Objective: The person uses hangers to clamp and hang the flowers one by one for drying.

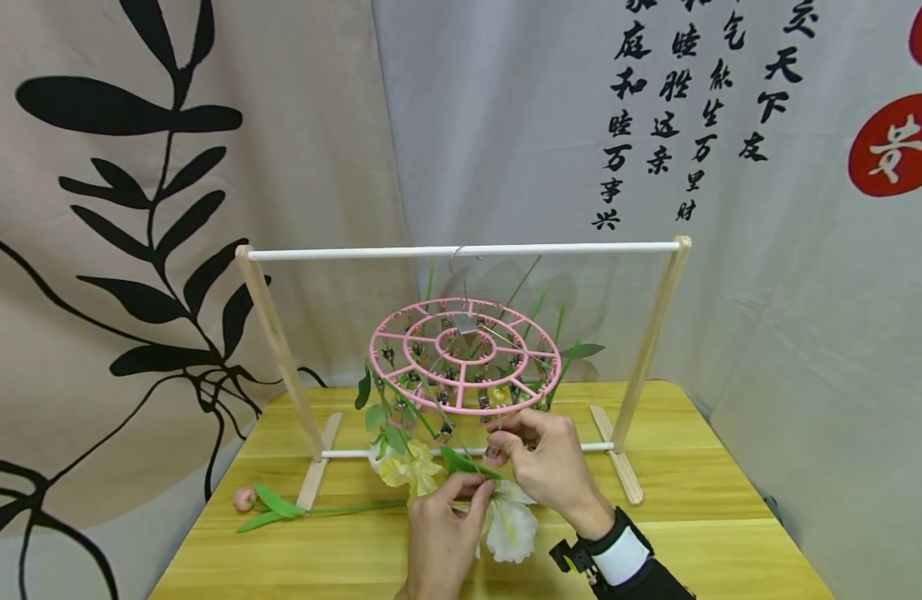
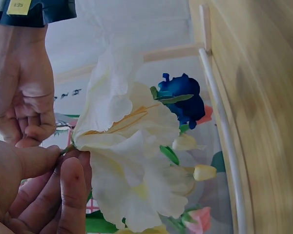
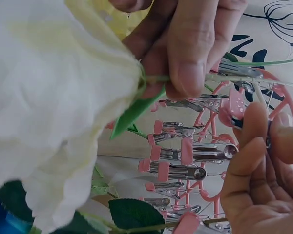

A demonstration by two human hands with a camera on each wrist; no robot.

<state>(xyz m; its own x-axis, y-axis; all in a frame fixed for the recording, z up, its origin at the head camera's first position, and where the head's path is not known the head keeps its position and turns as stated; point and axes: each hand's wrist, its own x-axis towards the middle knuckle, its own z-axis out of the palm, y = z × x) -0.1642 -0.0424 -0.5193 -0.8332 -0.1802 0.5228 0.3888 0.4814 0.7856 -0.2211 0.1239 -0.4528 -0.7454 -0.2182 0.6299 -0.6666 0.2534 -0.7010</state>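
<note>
My left hand [image 1: 446,529] pinches the green stem of a white flower [image 1: 512,523] just behind its bloom. The large ruffled petals [image 2: 132,161] hang head down, with yellow stamens showing in the left wrist view. Above and to the right, my right hand [image 1: 547,462] grips a metal clip with pink pads [image 3: 230,109] under the rim of a round pink hanging rack [image 1: 464,410]. In the right wrist view the flower's stem [image 3: 158,78] runs from the left fingers up beside this clip. Several other clips [image 3: 176,171] dangle in rows from the rack.
The rack hangs by a hook from the white bar [image 1: 566,247] of a wooden stand [image 1: 648,350]. A yellow flower [image 1: 412,468] and a blue flower [image 2: 183,95] hang among others below it. A pink bud [image 1: 245,498] with a long stem lies on the wooden table [image 1: 701,517].
</note>
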